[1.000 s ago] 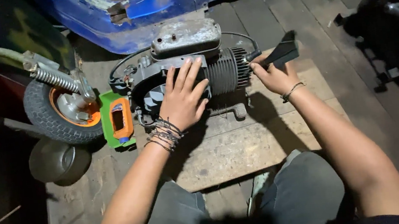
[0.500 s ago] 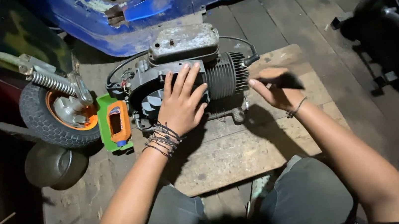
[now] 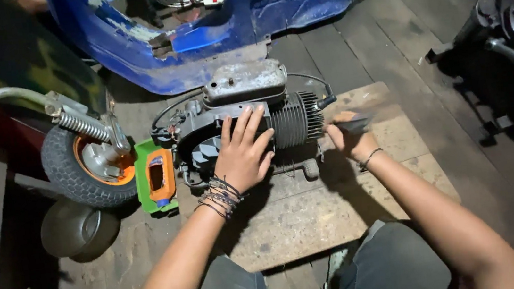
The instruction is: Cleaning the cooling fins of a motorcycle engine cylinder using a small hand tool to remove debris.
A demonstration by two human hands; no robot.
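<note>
- Biggest thing in the shot is the blue scooter body across the far side, paint chipped and scraped along its lower edge, sitting on the dark plank floor.
- Near of that, the wooden board lies flat on the floor in the middle, with the person's knees in grey trousers at its near edge.
- The engine sits on the far part of that board, just near of the blue body. Grey cover on top, dark fan housing on its left half, finned cylinder sticking out to the right.
- Left of the engine there's a small wheel with a black tyre and orange rim, with a coil spring and a metal tube running off to the far left.
- Near of the wheel, a round dark metal bowl-like thing on the floor, can't tell exactly what it is.
- Between wheel and engine, a green and orange gadget stands right beside the fan housing.
- Left hand is flat on the engine's fan housing, fingers spread apart, pressing on it rather than gripping. Bunch of dark bracelets on the wrist.
- Right hand is just right of the cylinder fins, fingers closed around a dark tool that's too blurred to identify.
</note>
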